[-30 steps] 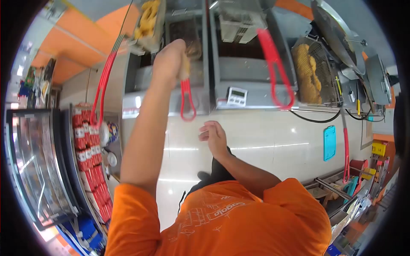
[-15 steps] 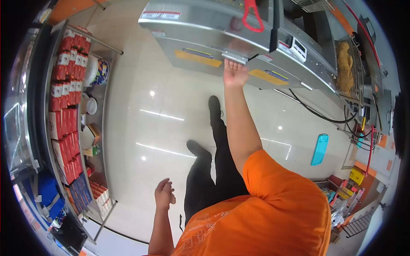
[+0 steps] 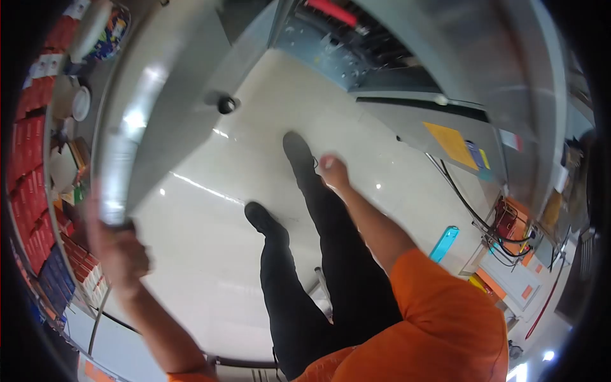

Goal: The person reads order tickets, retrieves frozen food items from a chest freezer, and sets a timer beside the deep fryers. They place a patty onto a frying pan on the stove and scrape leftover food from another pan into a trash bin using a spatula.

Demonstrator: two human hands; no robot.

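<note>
Left hand (image 3: 127, 258) at edge of metal cabinet door (image 3: 188, 83), fingers curled round it, both blurred. Door swung open, to left of open metal cabinet (image 3: 304, 46); red handle (image 3: 332, 10) visible in cabinet's dark interior. Right hand (image 3: 334, 170) above tiled floor (image 3: 191, 254), just beside black shoe (image 3: 297, 148) in view; blurred, cannot tell whether fingers open or closed. Turquoise plastic piece (image 3: 444, 244) on floor, beyond right forearm. Red boxes (image 3: 28, 191) on shelf at far left. Yellow label (image 3: 450, 144) on panel right of cabinet opening.
</note>
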